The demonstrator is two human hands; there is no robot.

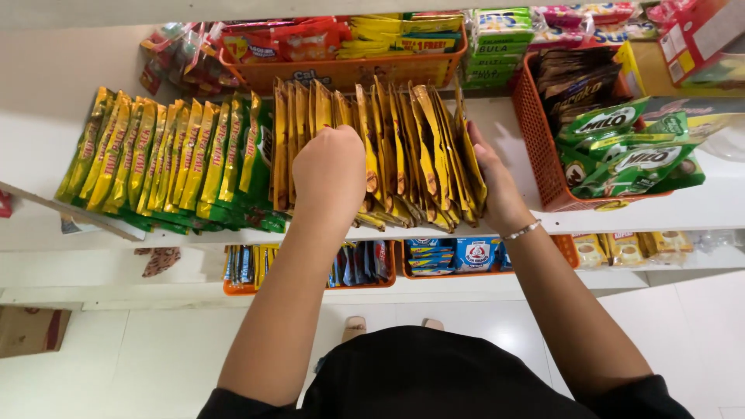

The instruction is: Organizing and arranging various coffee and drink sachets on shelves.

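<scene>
A row of upright gold-and-brown sachets [411, 147] stands on a white shelf [698, 206]. My left hand [330, 174] is curled over the left part of that row, its fingers pressed among the sachets. On the row's right end lies my right hand [490, 182], flat against the outermost sachet, with a thin bracelet on the wrist. Both forearms reach up from my black top at the bottom of the view.
Green-and-yellow sachets [171, 159] stand to the left. An orange basket [543, 155] with green packets and brown packs sits to the right, another orange basket [341, 74] behind. Lower shelves hold blue and yellow packs. A cardboard box [31, 330] lies on the white floor.
</scene>
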